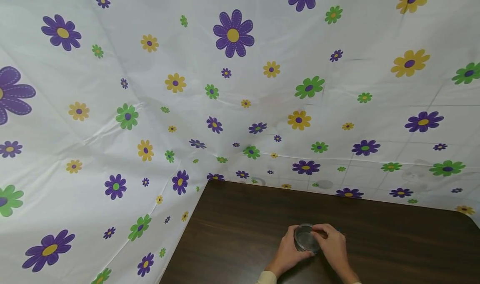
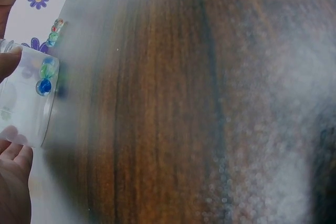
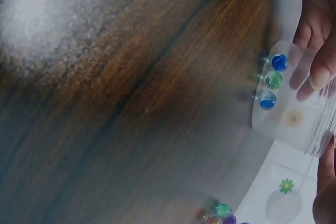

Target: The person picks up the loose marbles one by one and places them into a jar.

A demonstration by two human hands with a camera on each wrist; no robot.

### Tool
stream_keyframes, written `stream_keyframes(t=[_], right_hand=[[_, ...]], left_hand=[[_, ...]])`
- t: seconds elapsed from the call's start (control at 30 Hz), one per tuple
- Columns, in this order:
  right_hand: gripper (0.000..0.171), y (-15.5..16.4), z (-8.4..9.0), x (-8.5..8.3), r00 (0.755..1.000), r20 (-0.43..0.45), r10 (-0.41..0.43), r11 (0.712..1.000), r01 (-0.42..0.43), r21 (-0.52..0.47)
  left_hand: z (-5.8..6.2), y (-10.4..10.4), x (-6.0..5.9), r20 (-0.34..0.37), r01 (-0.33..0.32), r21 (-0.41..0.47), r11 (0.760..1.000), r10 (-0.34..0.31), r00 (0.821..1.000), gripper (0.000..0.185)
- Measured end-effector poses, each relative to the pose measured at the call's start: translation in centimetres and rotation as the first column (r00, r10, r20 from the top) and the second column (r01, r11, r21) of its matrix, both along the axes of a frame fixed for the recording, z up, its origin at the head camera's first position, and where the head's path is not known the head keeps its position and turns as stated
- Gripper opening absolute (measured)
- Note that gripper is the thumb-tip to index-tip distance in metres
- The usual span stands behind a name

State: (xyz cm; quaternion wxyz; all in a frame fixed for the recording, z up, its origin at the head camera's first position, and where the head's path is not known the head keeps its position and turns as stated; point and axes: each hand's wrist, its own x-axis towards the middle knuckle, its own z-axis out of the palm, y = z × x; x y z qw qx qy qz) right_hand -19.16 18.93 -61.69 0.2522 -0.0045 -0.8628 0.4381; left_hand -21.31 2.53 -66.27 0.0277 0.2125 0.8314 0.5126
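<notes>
A dark wooden worktop (image 1: 393, 242) stood against flower-printed sheeting (image 1: 150, 109). Both hands — left hand (image 1: 288, 250), right hand (image 1: 333, 246) — curled round a clear jar (image 1: 305, 237) near the worktop's front edge. Marbles (image 3: 273, 80) lay inside; haze blurred both wrist views.

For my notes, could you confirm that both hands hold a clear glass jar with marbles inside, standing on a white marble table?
Not quite: the table is dark brown wood, as the head view shows. Both hands, left hand and right hand, hold the clear glass jar with marbles inside.

left hand (image 1: 290, 250), right hand (image 1: 333, 246), hands close together, fingers curled
</notes>
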Motion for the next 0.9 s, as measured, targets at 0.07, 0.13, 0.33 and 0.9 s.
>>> stream_keyframes(t=[0.07, 0.13, 0.33, 0.9], right_hand=[[0.023, -0.1, 0.0, 0.0, 1.000, -0.022, 0.004, 1.000, -0.004, 0.011], [0.024, -0.1, -0.1, 0.0, 0.999, -0.038, 0.010, 1.000, -0.009, 0.022], [0.025, -0.1, -0.1, 0.0, 0.999, -0.043, 0.004, 0.999, -0.003, 0.035], [0.030, 2.0, -0.5, 0.4, 0.989, -0.102, -0.103, 0.988, 0.114, 0.104]], left_hand=[[0.0, 0.0, 0.0, -0.004, -0.001, -0.001, 1.000, 0.001, 1.000, 0.076], [-0.1, 0.0, 0.0, -0.007, 0.000, 0.000, 1.000, 0.000, 1.000, 0.076], [0.0, 0.0, 0.0, -0.011, 0.000, -0.004, 1.000, 0.000, 1.000, 0.076], [0.3, -0.1, 0.0, 0.002, -0.005, 0.013, 1.000, 0.005, 1.000, 0.078]])
